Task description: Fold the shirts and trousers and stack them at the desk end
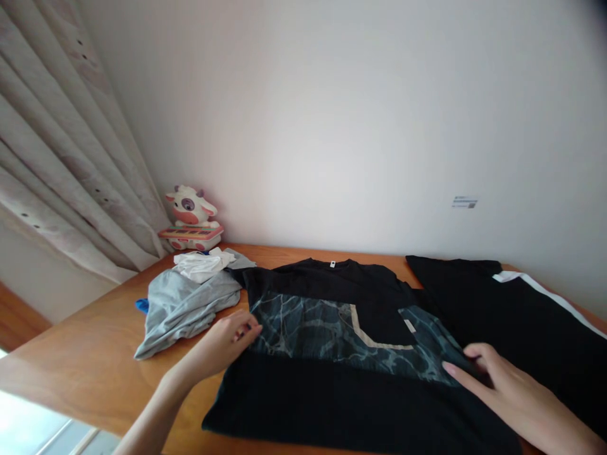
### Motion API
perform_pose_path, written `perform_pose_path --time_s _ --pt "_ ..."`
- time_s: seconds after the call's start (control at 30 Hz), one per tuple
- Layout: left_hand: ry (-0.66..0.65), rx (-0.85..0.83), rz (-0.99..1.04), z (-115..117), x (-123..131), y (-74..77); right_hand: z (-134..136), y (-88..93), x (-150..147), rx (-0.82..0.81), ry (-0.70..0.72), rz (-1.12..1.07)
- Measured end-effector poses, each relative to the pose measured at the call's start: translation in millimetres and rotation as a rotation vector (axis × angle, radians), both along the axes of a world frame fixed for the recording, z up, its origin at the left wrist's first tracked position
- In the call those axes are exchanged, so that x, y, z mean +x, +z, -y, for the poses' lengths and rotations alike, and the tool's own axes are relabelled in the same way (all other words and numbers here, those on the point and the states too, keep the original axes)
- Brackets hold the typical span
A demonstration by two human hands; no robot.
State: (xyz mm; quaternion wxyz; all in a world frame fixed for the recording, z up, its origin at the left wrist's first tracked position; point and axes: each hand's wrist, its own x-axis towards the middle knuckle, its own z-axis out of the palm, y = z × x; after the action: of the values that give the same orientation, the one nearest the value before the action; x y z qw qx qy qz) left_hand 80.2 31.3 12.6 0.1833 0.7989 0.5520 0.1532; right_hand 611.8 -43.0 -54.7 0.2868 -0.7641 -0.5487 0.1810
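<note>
A black T-shirt with a marbled blue-grey chest panel lies face up and spread flat on the orange-brown wooden tabletop, collar towards the far edge and hem at the near edge. The left hand has its grip closed on the shirt's left side edge. The right hand appears to pinch the fabric at the right side between thumb and fingers. Judging by this, the shirt is being squared up. It is done well if both sides are held at the same height, the cloth is drawn gently taut so the panel lies without ripples, and the right side is kept off the black garment with a white stripe touching it near the right edge. A crumpled grey garment and a white cloth lie near the far left corner, in front of a plush cow toy with a small keyboard. The white neck tag, a small white tag on the panel and a printed sticker on the wall are too small to read.
</note>
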Motion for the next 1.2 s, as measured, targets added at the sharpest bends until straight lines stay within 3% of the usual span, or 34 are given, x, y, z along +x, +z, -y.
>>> perform_pose_path --time_s 0.1,0.23,0.33,0.43,0.57,0.7,0.83,1.0,1.2 --pt "-0.126 0.164 0.031 -6 33 -21.7 -13 1.6 -35 -0.024 0.091 0.182" --pt "-0.217 0.047 -0.031 6 30 -42.6 -4 -14.2 -42 -0.089 0.186 0.188" --pt "-0.188 -0.052 -0.049 20 12 -36.6 12 -17.9 -29 -0.197 0.243 0.129" --pt "-0.145 -0.079 -0.107 17 10 -19.9 14 -4.3 -25 -0.201 0.341 0.099" --pt "-0.156 0.108 -0.084 -30 43 -12.0 -32 27.1 -53 -0.087 0.336 0.234" --pt "-0.182 0.206 -0.080 -101 89 -28.1 -106 37.9 -97 -0.002 0.341 0.398" --pt "-0.134 0.169 -0.149 -150 115 -55.7 -161 15.6 -132 -0.004 0.378 0.462" --pt "-0.048 0.107 -0.187 -177 107 -88.0 -194 -24.0 -149 -0.135 0.241 0.500" --pt "0.068 0.060 -0.247 -204 93 -95.3 -226 -34.6 -143 -0.128 0.285 0.537"
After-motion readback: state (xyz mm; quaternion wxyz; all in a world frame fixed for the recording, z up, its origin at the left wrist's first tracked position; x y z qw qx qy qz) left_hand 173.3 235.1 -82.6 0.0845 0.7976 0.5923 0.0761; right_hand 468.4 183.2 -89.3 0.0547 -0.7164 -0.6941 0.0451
